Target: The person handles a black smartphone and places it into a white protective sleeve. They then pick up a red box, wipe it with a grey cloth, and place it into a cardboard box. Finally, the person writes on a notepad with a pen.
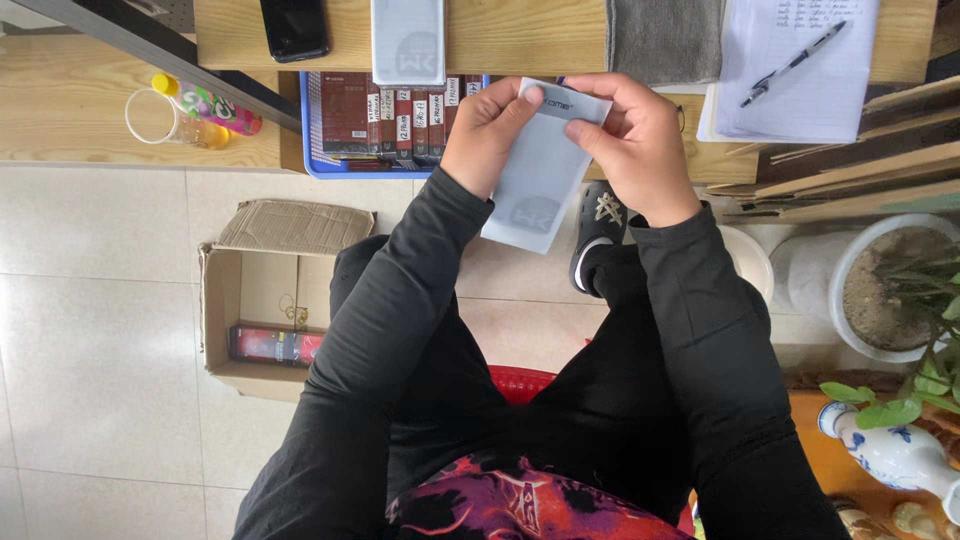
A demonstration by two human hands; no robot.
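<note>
I hold a pale blue flat packet (pixel 535 180) with both hands, just in front of the wooden table edge. My left hand (pixel 488 128) pinches its upper left corner between thumb and fingers. The packet's top right edge is gripped by my right hand (pixel 635 135). Both my arms are in black sleeves. The packet hangs down over my lap and the tiled floor. A second, similar pale packet (pixel 407 40) lies on the table above my hands.
A blue tray (pixel 318 150) holds several dark red boxes. On the table lie a black phone (pixel 294 27), a grey cloth (pixel 664 38) and paper with a pen (pixel 790 62). An open cardboard box (pixel 262 300) stands on the floor at left; plant pot (pixel 885 290) at right.
</note>
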